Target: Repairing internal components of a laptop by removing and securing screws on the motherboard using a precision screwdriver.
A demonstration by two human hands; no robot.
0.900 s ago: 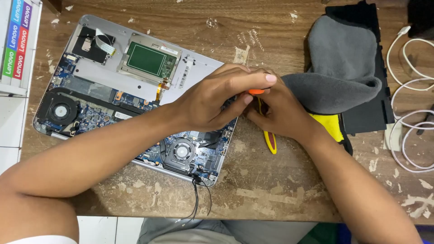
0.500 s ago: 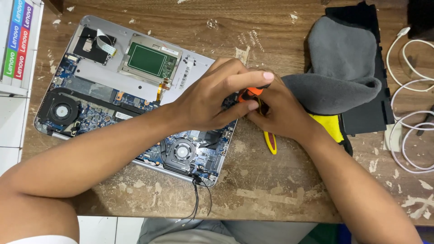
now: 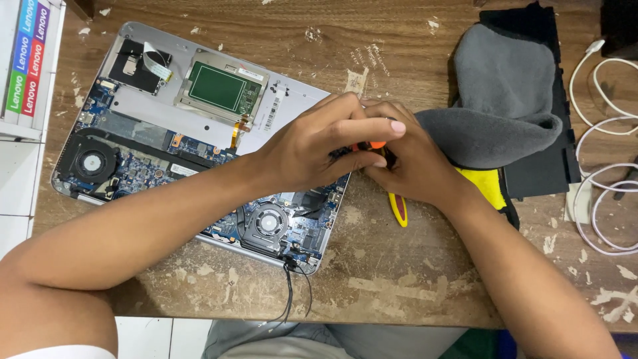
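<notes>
1. The left hand (image 3: pixel 312 143) is curled shut around a small orange-tipped tool (image 3: pixel 376 144), at the opened laptop's (image 3: pixel 199 139) 3 o'clock edge.
2. The right hand (image 3: pixel 409 163) is closed, touching the left; its hold cannot be told.
3. A grey cloth (image 3: pixel 498 100) lies at 2 o'clock on the table (image 3: pixel 412 279).

Opened laptop (image 3: pixel 199 146) lay circuit-side up on worn wooden table (image 3: pixel 412 279), left hand (image 3: pixel 312 149) and right hand (image 3: pixel 412 166) pressed together at its right edge, pinched orange-handled tool (image 3: pixel 376 144), yellow handle (image 3: pixel 398 209) just near of them, grey cloth (image 3: pixel 498 100) to the right, white cables (image 3: pixel 608 166) at far right.
</notes>
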